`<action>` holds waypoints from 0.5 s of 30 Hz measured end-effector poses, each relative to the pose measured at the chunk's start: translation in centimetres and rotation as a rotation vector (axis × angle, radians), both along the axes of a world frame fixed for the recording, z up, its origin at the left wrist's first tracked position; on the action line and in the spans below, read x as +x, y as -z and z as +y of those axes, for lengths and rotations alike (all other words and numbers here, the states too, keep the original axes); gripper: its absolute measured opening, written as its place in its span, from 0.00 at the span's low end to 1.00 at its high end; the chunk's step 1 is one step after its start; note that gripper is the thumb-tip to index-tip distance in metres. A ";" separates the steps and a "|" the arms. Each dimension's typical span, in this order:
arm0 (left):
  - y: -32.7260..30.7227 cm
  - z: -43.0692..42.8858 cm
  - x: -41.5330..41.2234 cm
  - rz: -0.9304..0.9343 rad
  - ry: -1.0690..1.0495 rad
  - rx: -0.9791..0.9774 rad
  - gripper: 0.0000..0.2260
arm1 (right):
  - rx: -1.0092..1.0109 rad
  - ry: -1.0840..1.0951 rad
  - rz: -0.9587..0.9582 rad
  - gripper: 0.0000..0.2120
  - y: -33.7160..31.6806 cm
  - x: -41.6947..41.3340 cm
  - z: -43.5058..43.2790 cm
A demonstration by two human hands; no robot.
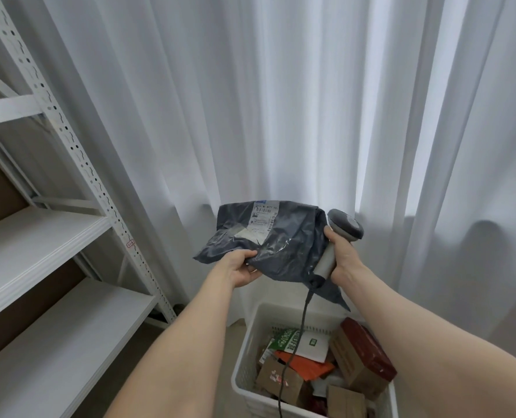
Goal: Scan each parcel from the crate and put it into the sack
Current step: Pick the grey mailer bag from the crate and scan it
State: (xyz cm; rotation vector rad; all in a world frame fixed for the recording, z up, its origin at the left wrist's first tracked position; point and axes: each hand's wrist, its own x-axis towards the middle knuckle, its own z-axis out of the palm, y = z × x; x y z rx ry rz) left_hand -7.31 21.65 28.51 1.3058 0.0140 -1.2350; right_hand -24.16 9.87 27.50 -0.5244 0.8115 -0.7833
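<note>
Left hand (241,268), centre of the frame: a grey poly-bag parcel (273,239) is pinched at its near edge, label side up. Right hand (339,260), just right of it: fingers are curled round the handle of a grey scanner (339,236), whose cable hangs down. White crate (250,351), lower right: cartons and mailers are held inside. Shelving (39,236) is seen at left, a white curtain (280,101) behind.
</note>
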 end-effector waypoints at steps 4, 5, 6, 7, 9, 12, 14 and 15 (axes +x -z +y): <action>0.1 -0.7 -1.1 -0.081 0.164 0.058 0.06 | -0.183 0.049 0.083 0.19 0.1 0.7 0.3; 0.2 -0.9 -1.3 -0.144 0.225 0.111 0.05 | -0.213 0.068 0.151 0.18 0.3 0.9 0.3; 0.3 -0.9 -1.4 -0.224 0.302 0.183 0.04 | -0.222 0.090 0.218 0.17 0.5 1.1 0.1; 0.2 -0.8 -1.5 -0.312 0.395 0.275 0.08 | -0.226 0.105 0.283 0.16 0.7 1.2 -0.1; 0.0 -0.3 -0.6 -0.485 0.566 0.504 0.27 | -0.255 0.104 0.378 0.13 0.8 1.0 -0.5; -0.1 0.2 2.2 -1.058 0.471 0.834 0.39 | -0.280 0.068 0.381 0.09 1.0 0.5 -1.2; -0.7 -0.1 3.8 -1.320 0.311 0.809 0.43 | -0.272 0.001 0.357 0.08 0.8 0.0 -1.1; -1.1 -0.5 4.2 -1.362 0.311 0.729 0.45 | -0.271 -0.043 0.340 0.08 0.7 -0.2 -1.0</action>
